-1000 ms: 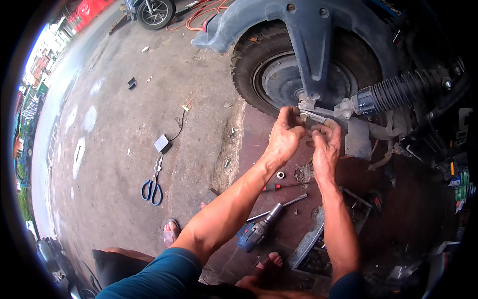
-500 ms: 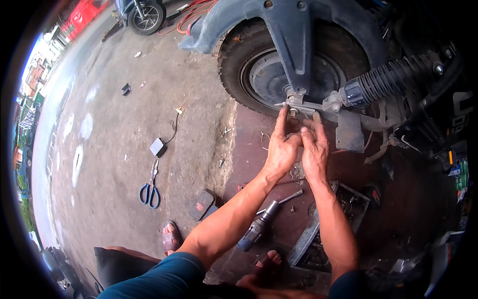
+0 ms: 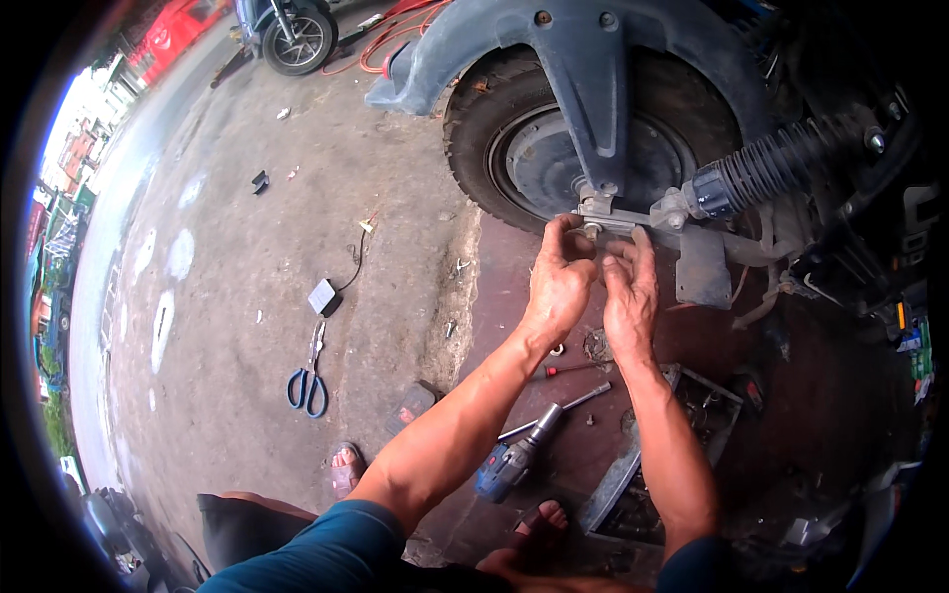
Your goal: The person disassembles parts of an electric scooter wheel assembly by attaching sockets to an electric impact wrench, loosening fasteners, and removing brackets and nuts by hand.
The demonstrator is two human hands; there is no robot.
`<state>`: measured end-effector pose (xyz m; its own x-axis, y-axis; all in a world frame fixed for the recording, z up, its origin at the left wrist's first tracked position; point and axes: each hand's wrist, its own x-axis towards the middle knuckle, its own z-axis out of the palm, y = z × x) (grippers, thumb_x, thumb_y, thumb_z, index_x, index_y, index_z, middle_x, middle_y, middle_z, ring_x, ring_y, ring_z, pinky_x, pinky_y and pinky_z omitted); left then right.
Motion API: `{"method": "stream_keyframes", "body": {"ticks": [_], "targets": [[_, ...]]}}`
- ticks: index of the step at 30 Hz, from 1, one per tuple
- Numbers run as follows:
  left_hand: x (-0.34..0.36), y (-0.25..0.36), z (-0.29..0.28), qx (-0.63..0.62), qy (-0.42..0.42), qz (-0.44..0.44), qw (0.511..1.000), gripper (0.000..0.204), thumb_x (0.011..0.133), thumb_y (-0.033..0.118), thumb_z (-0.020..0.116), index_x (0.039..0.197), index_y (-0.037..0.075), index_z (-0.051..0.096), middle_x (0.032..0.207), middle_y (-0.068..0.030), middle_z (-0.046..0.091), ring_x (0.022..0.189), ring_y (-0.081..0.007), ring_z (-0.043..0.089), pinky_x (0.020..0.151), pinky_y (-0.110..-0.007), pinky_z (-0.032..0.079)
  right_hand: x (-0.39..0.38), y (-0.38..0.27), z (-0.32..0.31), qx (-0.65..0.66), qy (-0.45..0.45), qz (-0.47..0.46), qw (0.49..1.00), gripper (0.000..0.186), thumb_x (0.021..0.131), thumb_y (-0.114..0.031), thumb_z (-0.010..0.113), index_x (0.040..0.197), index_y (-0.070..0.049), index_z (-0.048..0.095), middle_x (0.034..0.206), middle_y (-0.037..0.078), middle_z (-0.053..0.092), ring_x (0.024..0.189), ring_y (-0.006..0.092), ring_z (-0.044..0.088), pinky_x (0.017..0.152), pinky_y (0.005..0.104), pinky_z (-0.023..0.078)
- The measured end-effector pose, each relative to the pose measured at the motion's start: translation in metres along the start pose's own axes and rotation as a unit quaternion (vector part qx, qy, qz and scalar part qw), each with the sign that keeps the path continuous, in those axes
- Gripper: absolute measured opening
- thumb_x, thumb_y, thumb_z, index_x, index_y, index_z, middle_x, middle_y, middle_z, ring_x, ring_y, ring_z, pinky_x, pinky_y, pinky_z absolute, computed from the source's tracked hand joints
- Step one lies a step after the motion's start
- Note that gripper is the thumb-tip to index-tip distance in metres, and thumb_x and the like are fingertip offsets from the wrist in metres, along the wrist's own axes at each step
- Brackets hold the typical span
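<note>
My left hand (image 3: 560, 282) pinches the left end of a flat metal piece (image 3: 618, 219) at the axle below the grey mudguard (image 3: 598, 99). My right hand (image 3: 630, 296) has curled fingertips at the right end of that piece; what lies between them is partly hidden. Behind them is the wheel (image 3: 484, 178), and a coil-spring shock absorber (image 3: 761, 173) joins the bracket on the right. A blue cordless driver with a socket (image 3: 504, 465) lies below my arms, beside a long metal rod (image 3: 588, 393).
Blue-handled scissors (image 3: 307, 385) and a grey box with a wire (image 3: 322, 296) lie on the concrete at left. A metal tray (image 3: 613, 499) of parts sits by my right forearm. A scooter (image 3: 295, 40) and orange hoses (image 3: 390, 40) are farther back. My sandalled feet (image 3: 346, 465) are below.
Both hands stay at the axle, their fingertips shifting slightly on the flat piece. The whole view has moved a little, first up and left, then back down and right.
</note>
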<state>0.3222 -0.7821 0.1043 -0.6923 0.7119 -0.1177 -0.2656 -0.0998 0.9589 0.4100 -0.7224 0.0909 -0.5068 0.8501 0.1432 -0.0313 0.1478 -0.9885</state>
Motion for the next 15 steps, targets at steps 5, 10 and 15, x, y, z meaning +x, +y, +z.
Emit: {"method": "stream_keyframes", "body": {"ticks": [5, 10, 15], "targets": [[-0.001, 0.005, -0.01, 0.036, -0.025, 0.002, 0.999, 0.057, 0.074, -0.001, 0.053, 0.129, 0.002, 0.041, 0.106, -0.0098, 0.053, 0.098, -0.0191, 0.052, 0.087, -0.03, 0.043, -0.001, 0.003, 0.003, -0.057, -0.005, -0.012, 0.998, 0.056, 0.09, -0.004, 0.05, 0.14, 0.004, 0.025, 0.118, 0.019, 0.053, 0.105, 0.025, 0.055, 0.088, 0.0352, 0.046], [-0.015, 0.004, 0.002, 0.054, -0.036, 0.01, 0.998, 0.066, 0.081, 0.009, 0.052, 0.142, -0.001, 0.027, 0.126, -0.0196, 0.051, 0.117, -0.0275, 0.049, 0.099, -0.034, 0.037, -0.003, 0.0, 0.008, -0.028, 0.023, -0.012, 0.999, 0.053, 0.091, -0.007, 0.046, 0.139, 0.005, 0.027, 0.125, 0.02, 0.049, 0.108, 0.0255, 0.054, 0.09, 0.035, 0.046], [-0.013, 0.009, 0.002, 0.041, -0.035, 0.014, 0.998, 0.067, 0.081, 0.01, 0.053, 0.141, -0.003, 0.026, 0.126, -0.0218, 0.051, 0.119, -0.0288, 0.048, 0.1, -0.035, 0.036, 0.001, 0.001, 0.002, -0.052, 0.0, -0.008, 0.999, 0.053, 0.092, -0.01, 0.047, 0.14, 0.005, 0.028, 0.123, 0.018, 0.052, 0.107, 0.0244, 0.055, 0.091, 0.0333, 0.044]]}}
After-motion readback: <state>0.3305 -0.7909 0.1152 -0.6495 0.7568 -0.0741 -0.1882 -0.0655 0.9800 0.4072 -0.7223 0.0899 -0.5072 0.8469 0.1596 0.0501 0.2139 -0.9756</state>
